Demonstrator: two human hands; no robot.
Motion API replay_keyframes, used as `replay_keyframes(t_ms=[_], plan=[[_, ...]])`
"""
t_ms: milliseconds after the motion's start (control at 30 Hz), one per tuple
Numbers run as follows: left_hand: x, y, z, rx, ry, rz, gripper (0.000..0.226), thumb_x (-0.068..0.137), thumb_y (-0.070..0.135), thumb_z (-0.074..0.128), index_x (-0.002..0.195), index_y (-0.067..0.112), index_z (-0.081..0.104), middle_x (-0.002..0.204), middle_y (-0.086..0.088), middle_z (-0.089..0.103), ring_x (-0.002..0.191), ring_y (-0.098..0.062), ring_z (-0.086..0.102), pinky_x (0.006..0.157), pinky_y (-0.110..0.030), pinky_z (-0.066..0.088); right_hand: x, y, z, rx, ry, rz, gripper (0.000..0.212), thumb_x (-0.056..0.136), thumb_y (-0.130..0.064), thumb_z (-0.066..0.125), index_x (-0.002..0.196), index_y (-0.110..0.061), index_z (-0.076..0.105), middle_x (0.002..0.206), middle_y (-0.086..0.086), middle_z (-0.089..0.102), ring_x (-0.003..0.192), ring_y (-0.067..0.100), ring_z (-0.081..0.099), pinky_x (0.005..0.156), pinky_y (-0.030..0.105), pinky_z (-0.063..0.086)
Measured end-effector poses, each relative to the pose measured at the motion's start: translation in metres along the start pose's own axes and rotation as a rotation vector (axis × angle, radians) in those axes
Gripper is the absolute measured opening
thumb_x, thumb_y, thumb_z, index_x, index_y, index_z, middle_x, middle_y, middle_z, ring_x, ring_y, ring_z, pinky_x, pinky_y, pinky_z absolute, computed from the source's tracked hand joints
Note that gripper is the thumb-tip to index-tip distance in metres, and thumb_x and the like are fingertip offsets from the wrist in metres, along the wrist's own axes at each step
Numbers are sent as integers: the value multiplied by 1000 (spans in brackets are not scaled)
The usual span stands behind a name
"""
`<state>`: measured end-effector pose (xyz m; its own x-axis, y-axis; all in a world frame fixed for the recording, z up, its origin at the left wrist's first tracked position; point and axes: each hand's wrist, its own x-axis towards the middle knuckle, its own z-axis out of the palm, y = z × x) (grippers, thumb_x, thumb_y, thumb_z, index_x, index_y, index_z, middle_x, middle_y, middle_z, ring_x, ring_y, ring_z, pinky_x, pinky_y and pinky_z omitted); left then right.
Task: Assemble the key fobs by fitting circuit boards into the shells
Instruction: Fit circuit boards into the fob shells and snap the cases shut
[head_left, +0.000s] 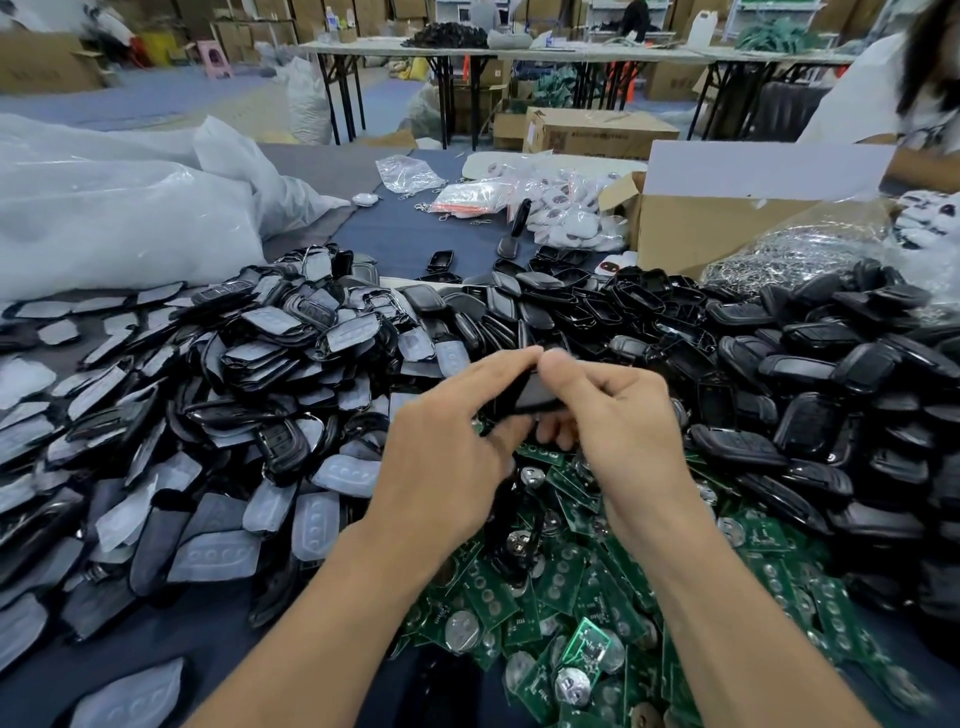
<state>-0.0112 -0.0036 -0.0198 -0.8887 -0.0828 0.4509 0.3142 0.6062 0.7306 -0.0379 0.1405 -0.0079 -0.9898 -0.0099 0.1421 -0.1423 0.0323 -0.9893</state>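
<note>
Cardboard box (691, 228) beside clear bag (841, 228) of metal rings (753, 270); pinched black shell (535, 397)

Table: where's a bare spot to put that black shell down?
Bare cloth lies far off, between the big white bags and the bagged white fobs; another strip sits near, between grey pads and green boards. Elsewhere, piles crowd it.

shell (535, 393): black, pinched between left hand (452, 441) and right hand (618, 415), above the boards
boards (566, 587): green, a loose heap
shells (789, 358): black, piled right of boards
</note>
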Motion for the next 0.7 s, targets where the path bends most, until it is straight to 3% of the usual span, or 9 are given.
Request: replay_keyframes(t_ms=[100,200,233,300,333,400,467,600,700], plan=[[5,-6,-1,23,52,-58,62,88,26,82,138,53,56,100,45,61,97,25,59,88,4,37,3,-2,-13,-143,58,-43,37,98,-40,65,73,-16,79,66,4,74,54,6,61,53,19,44],[10,-11,-4,-230,93,-222,50,91,30,77,138,40,63,110,22,76,103,6,71,99,-22,54,3,-3,-22,-567,-12,-130,18,86,-30,76,68,-31,78,57,-11,68,46,1,55,45,12,39],[12,-12,-5,-316,102,-278,49,92,28,78,138,34,65,106,16,79,97,-2,75,94,-27,59,3,-2,-21,-641,-67,-106,13,83,-28,78,71,-33,80,58,-16,68,50,-1,59,47,10,42],[15,-11,-6,-468,97,-376,47,93,24,79,138,27,65,93,8,81,76,-10,78,76,-24,62,2,-2,-16,-789,-170,-15,7,80,-28,82,84,-34,83,65,-21,70,64,-9,63,55,5,45],[17,-10,-7,-551,92,-419,40,94,23,78,132,27,68,90,4,81,68,-12,76,69,-22,61,1,0,-13,-881,-203,14,14,80,-30,83,93,-35,82,76,-19,72,75,-7,65,65,9,50],[18,-8,-9,-688,85,-477,13,97,26,73,110,28,74,91,-5,80,58,-13,69,63,-24,60,0,2,-8,-1011,-201,20,23,83,-33,81,105,-36,79,101,-8,73,100,10,64,89,30,55],[19,-8,-11,-741,50,-509,12,102,29,65,103,21,74,93,-8,80,56,-13,67,62,-27,58,-4,0,-3,-1066,-162,-22,20,86,-31,77,106,-35,78,104,-4,72,108,21,61,93,34,49],[18,-8,-14,-769,-27,-541,18,107,21,58,100,13,72,91,-12,80,58,-15,68,59,-24,59,-8,-1,3,-1165,-69,-177,12,89,-27,70,93,-31,81,89,-5,74,96,24,61,79,32,38],[18,-9,-13,-773,-74,-534,25,107,10,53,94,10,74,90,-14,80,58,-15,68,57,-24,57,-5,1,-3,-891,64,-159,21,94,-21,63,87,-29,81,76,-13,70,85,15,60,71,28,39]])
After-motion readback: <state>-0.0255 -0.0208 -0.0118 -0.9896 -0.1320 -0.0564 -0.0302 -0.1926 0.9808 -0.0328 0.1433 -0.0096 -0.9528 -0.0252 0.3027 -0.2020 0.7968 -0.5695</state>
